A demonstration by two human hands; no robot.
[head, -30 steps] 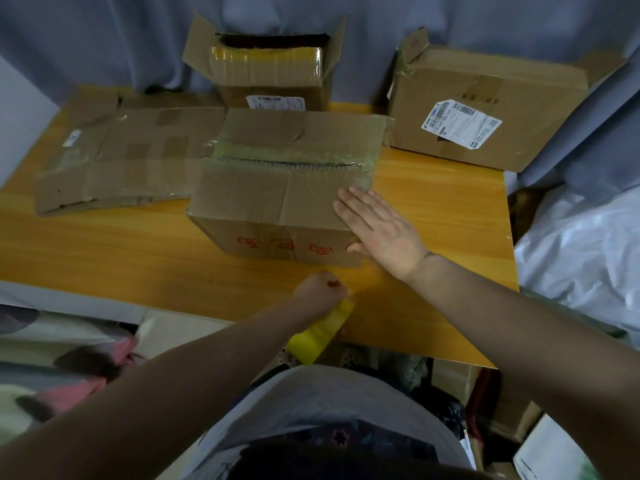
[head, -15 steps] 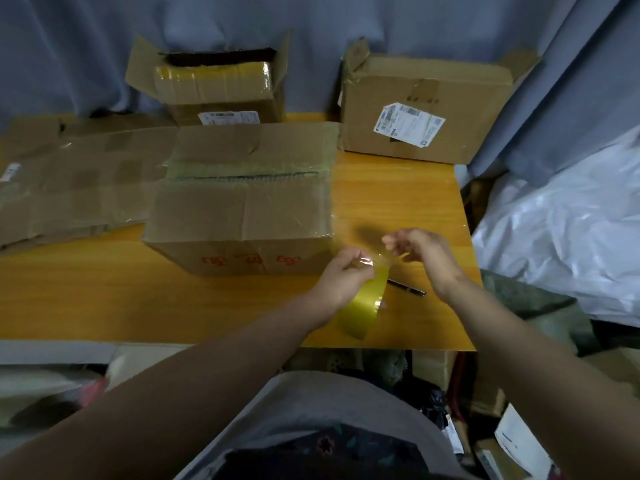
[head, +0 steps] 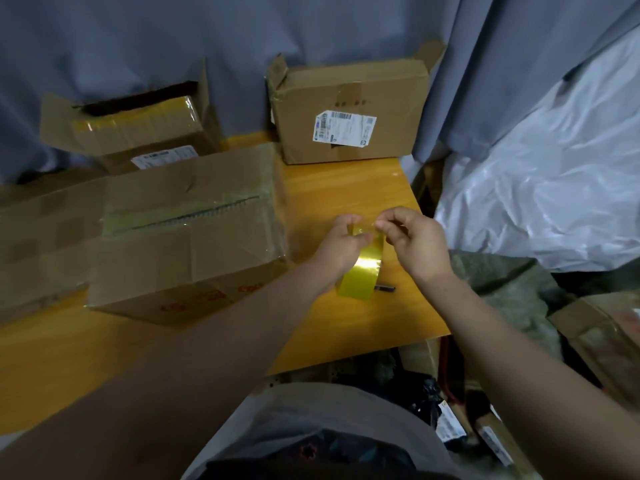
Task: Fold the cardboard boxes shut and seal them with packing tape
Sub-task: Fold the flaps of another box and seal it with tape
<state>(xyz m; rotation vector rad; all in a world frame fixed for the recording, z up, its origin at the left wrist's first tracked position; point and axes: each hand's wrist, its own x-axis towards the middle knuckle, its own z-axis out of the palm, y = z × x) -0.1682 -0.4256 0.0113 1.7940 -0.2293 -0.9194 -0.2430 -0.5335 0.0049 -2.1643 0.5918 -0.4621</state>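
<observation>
A closed cardboard box [head: 187,237] with red print on its front lies on the wooden table [head: 349,323], its top seam covered with clear tape. Just right of it, above the table, my left hand [head: 341,245] grips a yellowish roll of packing tape [head: 363,268]. My right hand [head: 414,240] is at the top of the roll, its fingertips pinching at the tape's edge. Both hands are apart from the box.
An open box [head: 138,129] with yellow-taped contents stands at the back left, a labelled box [head: 349,112] at the back right. Flattened cardboard [head: 41,237] lies at the left. A dark pen [head: 384,288] lies under the roll. White plastic sheeting [head: 540,181] bulges beyond the table's right edge.
My right hand left the box top and came to the tape roll. My left hand raised the roll from the table's front edge to beside the box. The camera has swung right.
</observation>
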